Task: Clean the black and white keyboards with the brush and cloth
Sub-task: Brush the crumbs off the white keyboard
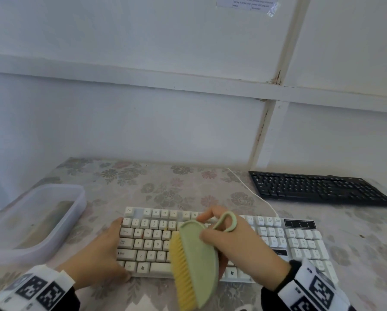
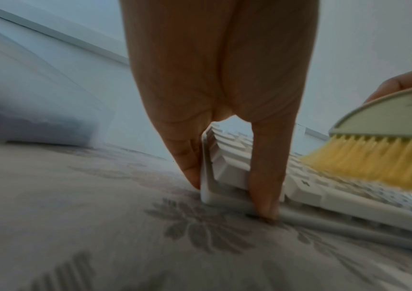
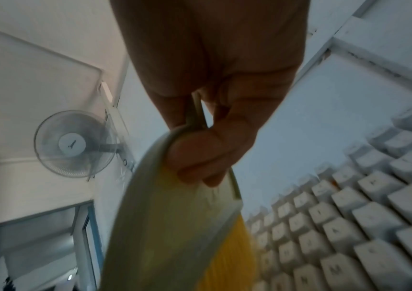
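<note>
The white keyboard lies across the middle of the floral table. My left hand rests at its left end, straight fingers against the side edge and thumb against the front edge. My right hand grips the pale green brush by its loop handle. Its yellow bristles sit low over the left-middle keys; contact is blurred. In the right wrist view the fingers curl round the brush body. The black keyboard lies at the back right.
A translucent plastic tub stands at the left with a brownish item inside, possibly the cloth. A white cable runs from the white keyboard toward the wall. A wall fan hangs high up. The wall stands close behind the table.
</note>
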The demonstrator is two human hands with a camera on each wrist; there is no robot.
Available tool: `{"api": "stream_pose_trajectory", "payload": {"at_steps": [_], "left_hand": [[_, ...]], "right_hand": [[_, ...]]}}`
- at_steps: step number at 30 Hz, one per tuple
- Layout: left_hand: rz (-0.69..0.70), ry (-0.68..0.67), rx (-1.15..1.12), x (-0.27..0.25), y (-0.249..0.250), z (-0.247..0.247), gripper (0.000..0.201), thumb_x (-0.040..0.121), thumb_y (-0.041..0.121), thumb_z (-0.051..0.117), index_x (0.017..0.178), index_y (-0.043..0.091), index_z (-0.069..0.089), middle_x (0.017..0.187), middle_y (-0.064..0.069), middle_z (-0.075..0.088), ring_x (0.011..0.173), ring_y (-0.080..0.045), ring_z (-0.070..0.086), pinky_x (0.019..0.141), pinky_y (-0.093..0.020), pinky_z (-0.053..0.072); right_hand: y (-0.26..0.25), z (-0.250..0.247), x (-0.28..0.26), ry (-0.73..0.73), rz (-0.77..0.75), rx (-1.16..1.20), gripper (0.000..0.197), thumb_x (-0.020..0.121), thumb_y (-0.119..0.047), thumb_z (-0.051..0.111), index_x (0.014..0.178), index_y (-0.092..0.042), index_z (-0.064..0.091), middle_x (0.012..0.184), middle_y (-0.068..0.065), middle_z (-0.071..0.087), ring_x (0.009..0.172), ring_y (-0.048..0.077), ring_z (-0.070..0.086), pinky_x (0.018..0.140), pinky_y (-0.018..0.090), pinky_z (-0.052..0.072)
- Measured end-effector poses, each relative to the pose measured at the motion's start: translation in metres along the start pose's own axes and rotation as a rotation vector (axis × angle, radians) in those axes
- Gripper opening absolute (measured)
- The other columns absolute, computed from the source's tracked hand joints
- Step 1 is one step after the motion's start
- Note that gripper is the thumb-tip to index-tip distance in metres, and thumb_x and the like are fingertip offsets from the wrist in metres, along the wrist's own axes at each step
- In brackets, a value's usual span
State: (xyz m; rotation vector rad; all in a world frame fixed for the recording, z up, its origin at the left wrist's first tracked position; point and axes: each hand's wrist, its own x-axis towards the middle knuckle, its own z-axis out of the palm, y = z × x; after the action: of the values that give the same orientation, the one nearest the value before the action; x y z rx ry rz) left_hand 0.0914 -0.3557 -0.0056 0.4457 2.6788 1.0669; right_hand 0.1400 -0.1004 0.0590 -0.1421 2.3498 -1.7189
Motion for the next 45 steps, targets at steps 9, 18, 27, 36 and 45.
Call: {"api": "stream_pose_trajectory", "payload": {"at_steps": [9, 18, 27, 36, 45], "left_hand": [[-0.012, -0.002, -0.002, 0.001, -0.004, 0.001, 0.078, 0.057, 0.023, 0.078, 0.108, 0.049, 0.025, 0.116, 0.025, 0.045, 0.105, 0.008, 0.048, 0.076, -0.002, 0.040], [-0.020, -0.011, -0.014, 0.000, 0.000, 0.000, 0.084, 0.052, 0.030, 0.078, 0.113, 0.046, 0.023, 0.117, 0.024, 0.044, 0.103, 0.009, 0.048, 0.075, -0.001, 0.040], [-0.034, -0.007, -0.008, 0.001, -0.005, 0.001, 0.088, 0.058, 0.022, 0.079, 0.120, 0.043, 0.020, 0.116, 0.024, 0.046, 0.102, 0.009, 0.050, 0.074, -0.002, 0.041], [-0.024, 0.005, 0.016, 0.003, -0.009, 0.002, 0.087, 0.060, 0.021, 0.080, 0.119, 0.042, 0.020, 0.117, 0.026, 0.043, 0.104, 0.010, 0.047, 0.075, -0.001, 0.039], [-0.008, 0.002, 0.002, 0.001, -0.006, 0.001, 0.079, 0.057, 0.022, 0.079, 0.110, 0.048, 0.026, 0.115, 0.022, 0.048, 0.104, 0.006, 0.051, 0.077, -0.006, 0.043]], "right_hand": [[-0.002, 0.014, 0.020, 0.185, -0.118, 0.092, 0.017, 0.096, -0.014, 0.048, 0.109, -0.026, 0.048, 0.088, 0.008, 0.069, 0.071, 0.017, 0.071, 0.055, 0.031, 0.058], [0.003, 0.016, 0.005, -0.036, 0.010, 0.077, 0.016, 0.094, -0.012, 0.050, 0.106, -0.021, 0.052, 0.079, 0.004, 0.065, 0.063, 0.014, 0.065, 0.055, 0.032, 0.056], [-0.004, 0.011, 0.017, 0.184, -0.134, 0.112, 0.017, 0.095, -0.012, 0.050, 0.107, -0.025, 0.051, 0.086, 0.009, 0.071, 0.070, 0.017, 0.071, 0.053, 0.031, 0.057], [0.008, 0.019, 0.006, -0.064, 0.038, 0.009, 0.015, 0.089, -0.012, 0.052, 0.100, -0.021, 0.055, 0.073, 0.009, 0.051, 0.059, 0.021, 0.050, 0.050, 0.030, 0.052], [-0.006, 0.013, 0.016, 0.178, -0.136, 0.110, 0.017, 0.095, -0.013, 0.049, 0.109, -0.023, 0.050, 0.086, 0.009, 0.071, 0.069, 0.020, 0.071, 0.053, 0.033, 0.057]]}}
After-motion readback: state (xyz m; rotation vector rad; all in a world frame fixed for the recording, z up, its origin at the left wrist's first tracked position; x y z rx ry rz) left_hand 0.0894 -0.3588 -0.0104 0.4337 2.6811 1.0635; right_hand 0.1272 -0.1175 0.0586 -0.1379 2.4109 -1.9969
